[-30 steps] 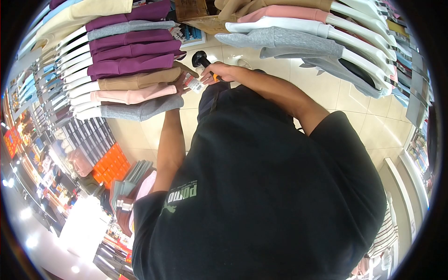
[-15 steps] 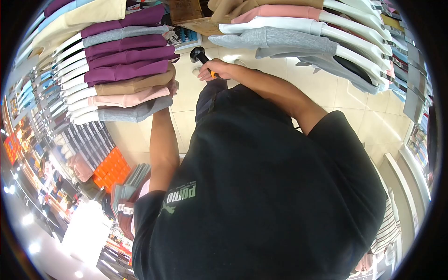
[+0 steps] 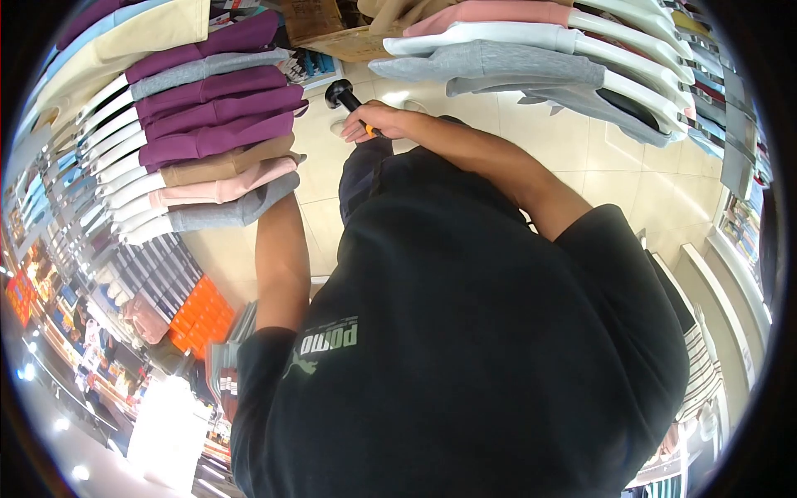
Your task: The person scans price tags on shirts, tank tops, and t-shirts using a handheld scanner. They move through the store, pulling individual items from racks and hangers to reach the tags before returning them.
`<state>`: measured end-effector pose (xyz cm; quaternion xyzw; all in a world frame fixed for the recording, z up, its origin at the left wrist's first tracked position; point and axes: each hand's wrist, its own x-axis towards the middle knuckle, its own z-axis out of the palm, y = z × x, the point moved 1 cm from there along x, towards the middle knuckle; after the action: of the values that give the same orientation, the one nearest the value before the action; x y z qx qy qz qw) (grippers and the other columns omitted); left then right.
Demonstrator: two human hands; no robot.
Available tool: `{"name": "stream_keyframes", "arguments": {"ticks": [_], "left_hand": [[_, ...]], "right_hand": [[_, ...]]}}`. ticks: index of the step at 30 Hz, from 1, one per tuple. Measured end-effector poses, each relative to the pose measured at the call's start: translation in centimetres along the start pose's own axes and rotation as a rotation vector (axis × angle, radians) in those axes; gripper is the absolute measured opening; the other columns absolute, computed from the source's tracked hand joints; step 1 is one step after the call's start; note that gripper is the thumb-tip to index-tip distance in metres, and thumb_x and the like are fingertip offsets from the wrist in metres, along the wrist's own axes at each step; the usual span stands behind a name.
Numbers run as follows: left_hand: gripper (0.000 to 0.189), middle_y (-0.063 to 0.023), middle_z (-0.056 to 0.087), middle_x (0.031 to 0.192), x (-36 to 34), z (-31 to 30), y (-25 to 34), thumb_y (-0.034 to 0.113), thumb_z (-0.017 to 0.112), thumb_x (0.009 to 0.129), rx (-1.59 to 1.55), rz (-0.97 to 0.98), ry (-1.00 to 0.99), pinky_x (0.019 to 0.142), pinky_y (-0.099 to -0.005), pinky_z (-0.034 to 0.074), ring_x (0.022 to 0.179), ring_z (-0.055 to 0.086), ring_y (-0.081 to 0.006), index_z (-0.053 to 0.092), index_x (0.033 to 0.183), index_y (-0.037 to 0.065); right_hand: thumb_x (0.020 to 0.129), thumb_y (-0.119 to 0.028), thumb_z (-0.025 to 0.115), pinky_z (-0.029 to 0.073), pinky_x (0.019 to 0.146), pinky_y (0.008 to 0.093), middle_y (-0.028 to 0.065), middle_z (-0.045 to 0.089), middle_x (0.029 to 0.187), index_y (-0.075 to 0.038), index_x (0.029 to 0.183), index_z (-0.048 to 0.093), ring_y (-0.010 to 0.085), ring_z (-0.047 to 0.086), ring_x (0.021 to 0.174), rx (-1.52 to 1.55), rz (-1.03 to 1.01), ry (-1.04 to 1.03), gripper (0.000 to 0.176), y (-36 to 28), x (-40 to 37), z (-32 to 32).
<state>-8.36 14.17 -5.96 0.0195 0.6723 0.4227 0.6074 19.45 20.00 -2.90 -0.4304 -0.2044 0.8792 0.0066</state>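
Note:
My right hand [image 3: 375, 122] is closed around the orange-trimmed handle of a black handheld scanner [image 3: 339, 93], held out over the tiled floor between two clothing racks. My left forearm [image 3: 281, 249] reaches up to the left rack of hanging sweatshirts [image 3: 207, 124]. There my left hand is hidden behind the grey sweatshirt [image 3: 224, 212] and the pink sweatshirt [image 3: 220, 189] at the row's near end. The rack also carries purple, tan and grey tops on white hangers.
A second rack of grey, white and pink sweatshirts [image 3: 515, 62] hangs at the upper right. A cardboard box [image 3: 332, 33] lies at the top. Cream floor tiles [image 3: 606, 166] run between the racks. Orange boxes and folded goods [image 3: 195, 307] sit at lower left.
My left hand held a white tag at the rack's edge a second ago and has since slipped behind the garments. My right hand and the scanner shifted slightly up and left.

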Motion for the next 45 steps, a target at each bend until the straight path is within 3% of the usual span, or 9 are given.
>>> {"name": "stream_keyframes", "arguments": {"ticks": [12, 15, 18, 22, 32, 36, 41, 44, 45], "left_hand": [[0.047, -0.0141, 0.059, 0.117, 1.5, -0.8, 0.2, 0.039, 0.059, 0.091, -0.010, 0.015, -0.011, 0.079, -0.0373, 0.057, 0.098, 0.064, -0.0285, 0.051, 0.123, 0.006], [0.047, -0.0142, 0.059, 0.118, 0.6, -0.9, -0.2, 0.039, 0.059, 0.091, -0.006, 0.008, 0.003, 0.079, -0.0372, 0.057, 0.099, 0.064, -0.0286, 0.051, 0.124, 0.006], [0.047, -0.0143, 0.059, 0.118, -0.7, -1.1, -0.7, 0.039, 0.059, 0.091, -0.009, 0.004, 0.023, 0.080, -0.0371, 0.057, 0.099, 0.064, -0.0287, 0.051, 0.124, 0.006], [0.047, -0.0145, 0.058, 0.118, -2.4, -1.2, -1.5, 0.039, 0.059, 0.091, -0.021, 0.001, 0.051, 0.080, -0.0369, 0.057, 0.099, 0.064, -0.0288, 0.051, 0.124, 0.006], [0.047, -0.0149, 0.058, 0.120, -6.0, -1.2, -2.9, 0.038, 0.058, 0.092, -0.093, 0.064, 0.117, 0.080, -0.0366, 0.057, 0.100, 0.063, -0.0291, 0.050, 0.125, 0.006], [0.047, -0.0151, 0.057, 0.120, -7.3, -1.4, -3.3, 0.038, 0.058, 0.092, -0.125, 0.097, 0.142, 0.081, -0.0364, 0.057, 0.101, 0.063, -0.0293, 0.050, 0.125, 0.005], [0.047, -0.0153, 0.057, 0.121, -8.1, -1.5, -3.5, 0.038, 0.057, 0.092, -0.149, 0.126, 0.161, 0.081, -0.0362, 0.057, 0.101, 0.063, -0.0294, 0.050, 0.125, 0.005], [0.047, -0.0154, 0.057, 0.121, -8.5, -1.4, -3.9, 0.038, 0.057, 0.092, -0.163, 0.138, 0.170, 0.081, -0.0361, 0.057, 0.102, 0.062, -0.0295, 0.050, 0.126, 0.005], [0.047, -0.0155, 0.057, 0.121, -8.5, -1.4, -3.9, 0.038, 0.057, 0.092, -0.168, 0.143, 0.175, 0.081, -0.0361, 0.057, 0.102, 0.062, -0.0295, 0.050, 0.126, 0.005]], "right_hand": [[0.090, -0.019, 0.055, 0.053, 0.077, 0.0330, 0.0154, 0.068, 0.106, 0.002, 0.105, 0.061, 0.0238, 0.067, 0.091, 0.054, 0.027, 0.074, 0.027, 0.9, -1.3, -0.2], [0.089, -0.018, 0.057, 0.052, 0.085, 0.0320, 0.0173, 0.066, 0.111, 0.004, 0.112, 0.058, 0.0245, 0.066, 0.097, 0.048, 0.058, 0.045, 0.032, 0.7, -1.3, 0.4], [0.090, -0.018, 0.055, 0.053, 0.078, 0.0327, 0.0160, 0.067, 0.109, 0.002, 0.107, 0.060, 0.0240, 0.067, 0.093, 0.064, 0.068, 0.003, 0.027, 0.7, -0.8, 1.2], [0.089, -0.016, 0.056, 0.052, 0.086, 0.0329, 0.0173, 0.065, 0.113, 0.005, 0.113, 0.057, 0.0265, 0.066, 0.100, 0.065, 0.063, -0.073, 0.032, 0.6, -0.5, 1.7], [0.090, -0.018, 0.057, 0.051, 0.086, 0.0328, 0.0144, 0.063, 0.120, 0.003, 0.118, 0.053, 0.0277, 0.064, 0.107, -0.001, 0.041, -0.156, 0.035, -0.1, -1.1, 1.6], [0.088, -0.019, 0.060, 0.050, 0.084, 0.0322, 0.0082, 0.063, 0.112, -0.001, 0.113, 0.059, 0.0217, 0.060, 0.106, -0.075, 0.028, -0.070, 0.030, 0.6, -0.6, 1.4], [0.085, -0.016, 0.063, 0.048, 0.077, 0.0230, 0.0049, 0.061, 0.106, -0.002, 0.102, 0.066, 0.0120, 0.055, 0.105, -0.128, 0.023, 0.008, 0.022, 1.3, 0.0, 0.8], [0.079, -0.020, 0.069, 0.042, 0.067, 0.0295, 0.0076, 0.056, 0.093, 0.000, 0.103, 0.062, 0.0172, 0.054, 0.085, -0.086, 0.001, -0.092, 0.032, 2.5, 1.4, 0.2], [0.080, -0.020, 0.068, 0.042, 0.068, 0.0291, 0.0082, 0.057, 0.096, 0.000, 0.104, 0.062, 0.0175, 0.055, 0.086, -0.074, 0.001, -0.096, 0.031, 2.3, 0.8, 0.6]]}}
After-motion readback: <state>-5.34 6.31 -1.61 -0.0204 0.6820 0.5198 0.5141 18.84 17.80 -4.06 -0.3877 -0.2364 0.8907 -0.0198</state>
